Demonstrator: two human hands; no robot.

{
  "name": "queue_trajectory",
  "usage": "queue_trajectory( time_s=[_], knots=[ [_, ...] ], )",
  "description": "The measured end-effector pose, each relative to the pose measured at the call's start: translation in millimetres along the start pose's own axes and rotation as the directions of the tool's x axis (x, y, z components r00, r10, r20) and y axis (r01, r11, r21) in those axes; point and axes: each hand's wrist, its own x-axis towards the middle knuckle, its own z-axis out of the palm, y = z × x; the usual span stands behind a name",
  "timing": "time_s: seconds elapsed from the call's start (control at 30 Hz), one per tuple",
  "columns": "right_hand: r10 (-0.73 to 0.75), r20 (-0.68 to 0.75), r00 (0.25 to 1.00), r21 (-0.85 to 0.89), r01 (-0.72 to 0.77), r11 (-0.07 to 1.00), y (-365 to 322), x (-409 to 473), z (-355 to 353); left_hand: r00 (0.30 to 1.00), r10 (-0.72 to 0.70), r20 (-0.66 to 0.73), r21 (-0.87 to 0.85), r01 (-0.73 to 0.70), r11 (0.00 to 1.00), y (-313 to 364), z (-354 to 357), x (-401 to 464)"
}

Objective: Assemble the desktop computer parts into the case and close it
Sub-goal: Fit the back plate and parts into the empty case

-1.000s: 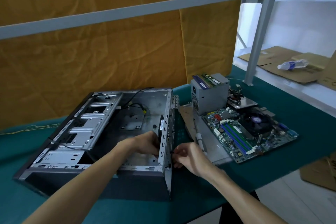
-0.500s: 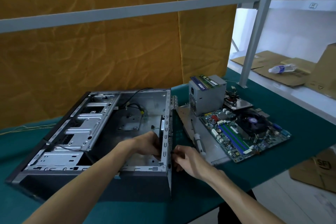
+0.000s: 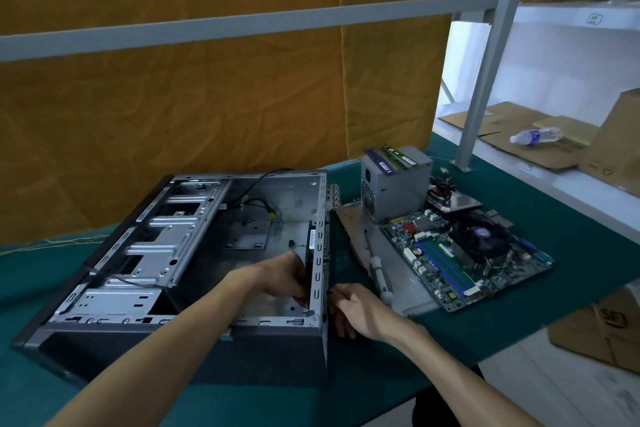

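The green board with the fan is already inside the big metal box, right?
No. The head view shows the green board lying on the table, to the right of the big metal box, not inside it.

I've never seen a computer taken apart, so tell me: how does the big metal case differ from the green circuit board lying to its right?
The case is a large open box of grey metal; the circuit board is a flat green plate crowded with parts and a black fan. The left hand reaches inside the case and the right hand is at its outer wall; nobody touches the board. Both lie on the green table.
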Motion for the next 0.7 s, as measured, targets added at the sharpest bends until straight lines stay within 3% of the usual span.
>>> queue_trajectory(
  time_s=[0.07,0.13,0.2,0.27,0.37,0.5,0.57,0.7],
  knots=[
    [-0.005,-0.045,0.999,-0.053,0.003,0.999,-2.5,-4.8,-7.0,1.000,0.001,0.002,0.009,-0.001,1.000,-0.8,-0.3,0.8],
    [-0.086,-0.225,0.970,-0.146,0.054,0.988,-2.2,-6.5,-17.5,1.000,-0.003,0.009,0.026,0.003,1.000,-2.4,-0.3,1.5],
    [-0.178,-0.509,0.842,-0.317,0.009,0.948,-5.0,-6.2,-31.5,1.000,-0.006,0.008,0.032,0.005,0.999,-2.6,-0.5,1.3],
    [-0.198,-0.648,0.735,-0.508,-0.224,0.832,-6.8,-7.5,-43.9,1.000,-0.013,0.010,0.039,0.012,0.999,-1.4,-0.7,1.4],
    [-0.013,-0.577,0.817,-0.608,-0.419,0.674,2.4,-0.4,-49.2,1.000,-0.014,0.009,0.059,0.014,0.998,0.8,-1.4,0.3],
    [0.034,-0.524,0.851,-0.535,-0.360,0.764,15.9,0.1,-44.9,1.000,-0.016,0.002,0.044,0.015,0.999,0.1,-1.7,-0.1],
    [0.040,-0.547,0.836,-0.396,-0.300,0.868,19.2,-8.1,-48.2,1.000,-0.003,0.000,0.059,0.003,0.998,-0.6,-2.6,-0.8],
    [0.085,-0.617,0.783,-0.193,-0.255,0.948,36.5,-31.2,-58.6,1.000,0.018,0.016,0.044,-0.019,0.999,-1.0,-2.1,0.2]
  ],
)
